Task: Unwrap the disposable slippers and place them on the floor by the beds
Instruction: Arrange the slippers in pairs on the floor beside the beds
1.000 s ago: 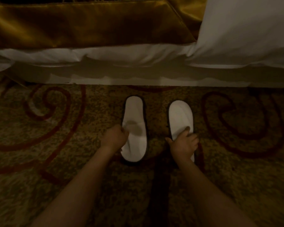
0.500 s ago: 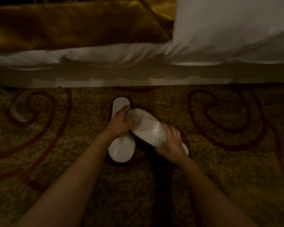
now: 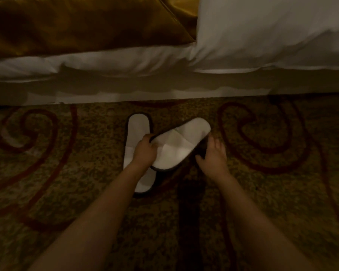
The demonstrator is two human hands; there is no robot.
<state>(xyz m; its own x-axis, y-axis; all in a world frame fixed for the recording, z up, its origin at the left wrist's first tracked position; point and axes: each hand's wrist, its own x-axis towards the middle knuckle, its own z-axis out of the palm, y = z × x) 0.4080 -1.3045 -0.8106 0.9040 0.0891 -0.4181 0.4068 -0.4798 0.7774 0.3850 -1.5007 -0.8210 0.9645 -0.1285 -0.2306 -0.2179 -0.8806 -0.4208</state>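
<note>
One white dark-edged disposable slipper (image 3: 138, 126) lies on the patterned carpet (image 3: 76, 202); the second slipper (image 3: 181, 145), gripped by left hand (image 3: 145, 152), right hand (image 3: 213, 156) spread beside, awaits placing.

- flat slipper (image 3: 138, 124): white upper and insole; dark, near-black edging round the sole;
- tilted slipper (image 3: 182, 142): white as well; faint fold creases cross its upper; dark rim, dark underside showing at its right edge;
- carpet (image 3: 86, 192): mottled olive-gold and brown speckle; broad dark red spirals and curving lines run over it;
- bed throw (image 3: 86, 26): plain, shiny gold-bronze;
- bedding (image 3: 262, 30): plain white;
- bed base (image 3: 164, 91): pale beige-grey, shadowed.
</note>
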